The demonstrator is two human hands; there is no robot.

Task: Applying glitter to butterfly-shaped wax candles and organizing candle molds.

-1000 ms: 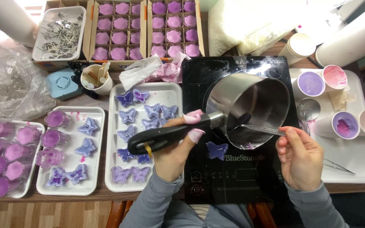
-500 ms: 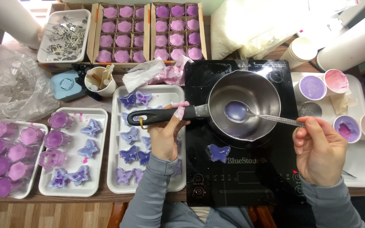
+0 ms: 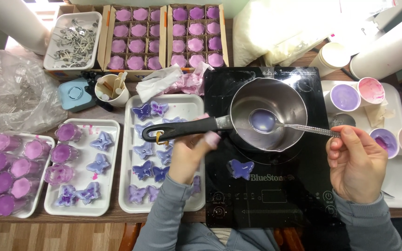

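A steel saucepan with a black handle sits level on a black induction cooktop. My left hand is just under the handle, blurred, its fingers loose and off the grip. My right hand pinches the end of a long metal spoon. The spoon's bowl, full of lilac wax, rests inside the pan. A purple butterfly candle lies on the cooktop in front of the pan.
White trays hold butterfly candles and purple cup candles. At the back stand boxes of pink flower candles, a wick tub and a cup of sticks. Wax-filled paper cups stand at the right.
The pan went from tilted to level on the cooktop. The spoon scooped lilac wax and stays in the pan. My left hand has slipped down off the handle.
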